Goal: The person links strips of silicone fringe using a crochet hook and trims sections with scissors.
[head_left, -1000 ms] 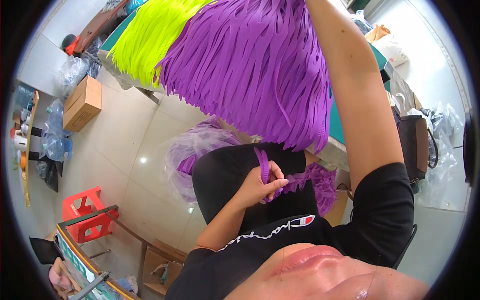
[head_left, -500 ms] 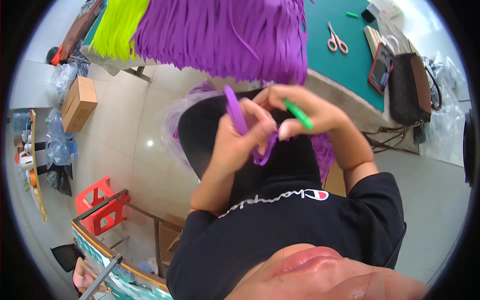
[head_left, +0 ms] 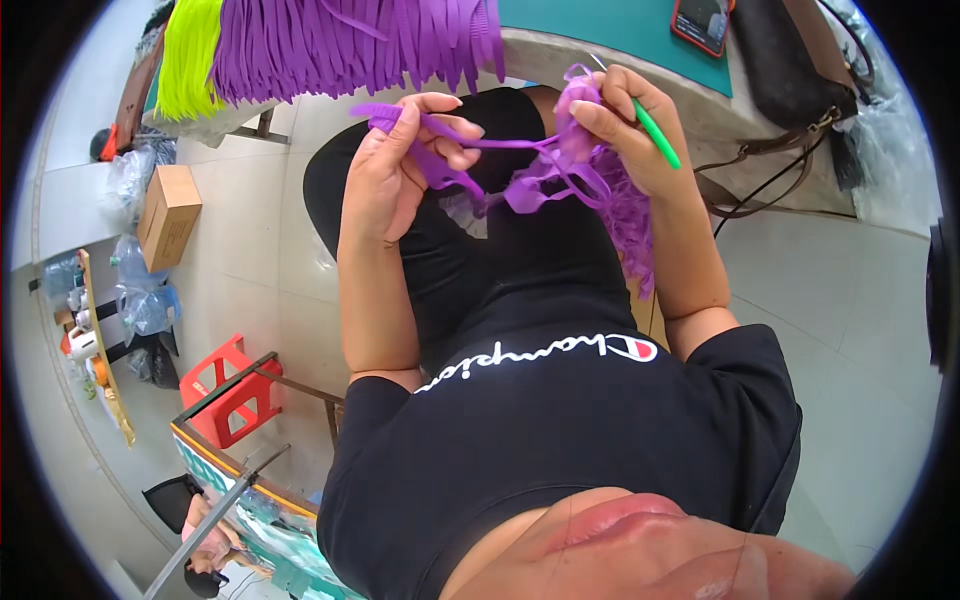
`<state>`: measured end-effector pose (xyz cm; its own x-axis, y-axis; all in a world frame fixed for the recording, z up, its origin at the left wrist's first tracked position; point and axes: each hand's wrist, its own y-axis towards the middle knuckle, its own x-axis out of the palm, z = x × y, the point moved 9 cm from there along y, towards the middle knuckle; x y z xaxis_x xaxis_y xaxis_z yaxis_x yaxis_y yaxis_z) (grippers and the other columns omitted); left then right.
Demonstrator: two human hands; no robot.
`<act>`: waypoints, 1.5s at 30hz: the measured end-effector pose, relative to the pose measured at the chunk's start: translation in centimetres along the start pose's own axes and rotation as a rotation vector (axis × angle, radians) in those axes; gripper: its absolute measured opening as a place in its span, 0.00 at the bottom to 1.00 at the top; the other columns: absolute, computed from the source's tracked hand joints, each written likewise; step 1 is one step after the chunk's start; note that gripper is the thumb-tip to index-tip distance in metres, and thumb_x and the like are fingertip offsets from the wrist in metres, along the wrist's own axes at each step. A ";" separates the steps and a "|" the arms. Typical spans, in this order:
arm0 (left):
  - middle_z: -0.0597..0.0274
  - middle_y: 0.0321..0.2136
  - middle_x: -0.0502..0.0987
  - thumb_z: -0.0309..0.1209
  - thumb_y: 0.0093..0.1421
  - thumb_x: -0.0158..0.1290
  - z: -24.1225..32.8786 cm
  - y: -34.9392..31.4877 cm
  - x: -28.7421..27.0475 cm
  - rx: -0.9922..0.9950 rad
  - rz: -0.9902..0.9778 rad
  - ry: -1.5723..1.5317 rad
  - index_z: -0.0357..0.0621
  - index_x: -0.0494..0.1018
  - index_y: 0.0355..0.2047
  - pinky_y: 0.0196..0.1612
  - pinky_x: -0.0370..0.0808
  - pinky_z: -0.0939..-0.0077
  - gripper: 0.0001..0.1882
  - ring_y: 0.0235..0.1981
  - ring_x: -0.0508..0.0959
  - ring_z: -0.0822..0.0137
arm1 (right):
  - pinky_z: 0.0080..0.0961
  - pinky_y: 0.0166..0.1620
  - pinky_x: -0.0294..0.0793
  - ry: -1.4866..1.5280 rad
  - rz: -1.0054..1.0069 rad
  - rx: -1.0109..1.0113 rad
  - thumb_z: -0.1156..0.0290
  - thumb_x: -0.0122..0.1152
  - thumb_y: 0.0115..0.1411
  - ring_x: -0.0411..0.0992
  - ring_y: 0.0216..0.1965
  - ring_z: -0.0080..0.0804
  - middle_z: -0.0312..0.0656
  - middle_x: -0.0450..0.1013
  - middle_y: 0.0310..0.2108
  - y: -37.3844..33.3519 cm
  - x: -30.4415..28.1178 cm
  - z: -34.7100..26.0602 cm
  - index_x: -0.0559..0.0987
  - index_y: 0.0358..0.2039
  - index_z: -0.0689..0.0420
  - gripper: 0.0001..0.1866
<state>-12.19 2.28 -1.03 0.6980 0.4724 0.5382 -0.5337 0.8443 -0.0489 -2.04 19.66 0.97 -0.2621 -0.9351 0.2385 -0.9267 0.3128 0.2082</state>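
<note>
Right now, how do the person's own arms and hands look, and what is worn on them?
Both forearms are bare, and the left hand and right hand wear no gloves. No watch, ring or bracelet shows. The fingernails look short and unpainted. The short sleeves of a black T-shirt with white lettering on the chest end above the elbows.

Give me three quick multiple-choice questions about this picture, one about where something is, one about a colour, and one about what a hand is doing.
1. Where is the cardboard box?
A on the floor at the person's left
B on the green table
C on the lap

2. What colour is the hook tool?
A red
B green
C white

3. How is the left hand?
A flat and empty
B closed on a purple strip
C resting on the floor

Answers: 1 A, it sits on floor tiles; 2 B, its handle by the right hand is green; 3 B, fingers pinch the strip.
</note>
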 end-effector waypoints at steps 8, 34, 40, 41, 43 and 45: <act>0.63 0.23 0.68 0.40 0.71 0.41 2.4 -1.8 3.8 0.193 0.173 0.251 0.32 0.73 0.41 0.28 0.70 0.77 0.20 0.22 0.68 0.74 | 0.17 0.30 0.76 -0.160 0.330 -0.176 0.76 0.62 0.60 0.75 0.26 0.21 0.38 0.76 0.28 -1.9 -5.3 -1.6 0.64 0.20 0.56 0.17; 0.47 0.41 0.74 0.46 0.70 0.38 10.1 -2.8 1.8 0.377 0.065 0.094 0.34 0.69 0.45 0.48 0.78 0.56 0.24 0.34 0.78 0.64 | 0.22 0.30 0.67 -0.892 0.199 -0.180 0.70 0.65 0.59 0.63 0.23 0.24 0.41 0.68 0.20 -6.1 -5.1 -6.5 0.75 0.26 0.62 0.10; 0.47 0.40 0.74 0.47 0.71 0.36 8.9 -1.9 3.9 0.345 0.041 0.130 0.34 0.69 0.43 0.47 0.80 0.55 0.24 0.33 0.79 0.64 | 0.20 0.32 0.68 -0.356 0.012 -0.380 0.76 0.62 0.59 0.65 0.24 0.24 0.39 0.73 0.24 -0.3 2.2 -1.8 0.70 0.25 0.62 0.10; 0.46 0.40 0.74 0.47 0.71 0.36 9.1 -1.9 3.9 0.362 0.069 0.127 0.34 0.69 0.43 0.47 0.80 0.55 0.24 0.33 0.79 0.64 | 0.19 0.32 0.68 -0.292 0.048 -0.465 0.77 0.62 0.58 0.64 0.24 0.23 0.40 0.73 0.24 -0.3 2.3 -1.8 0.67 0.23 0.62 0.12; 0.46 0.41 0.74 0.47 0.71 0.36 9.3 -2.0 4.0 0.379 0.105 0.125 0.34 0.69 0.43 0.47 0.80 0.55 0.24 0.33 0.79 0.64 | 0.19 0.32 0.68 -0.327 0.201 -0.579 0.79 0.62 0.58 0.64 0.23 0.23 0.40 0.74 0.24 -2.4 2.3 -1.5 0.65 0.21 0.61 0.14; 0.45 0.41 0.73 0.47 0.71 0.36 9.6 -2.2 4.3 0.405 0.118 0.123 0.34 0.68 0.44 0.47 0.80 0.54 0.25 0.33 0.79 0.63 | 0.18 0.31 0.68 -0.427 0.280 -0.707 0.79 0.59 0.60 0.65 0.22 0.21 0.41 0.74 0.24 -4.3 2.8 -2.7 0.63 0.19 0.59 0.16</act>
<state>-12.58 0.03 9.46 0.6598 0.6068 0.4431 -0.7400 0.6272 0.2430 1.94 16.11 3.34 -0.6648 -0.7467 0.0227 -0.4656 0.4379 0.7691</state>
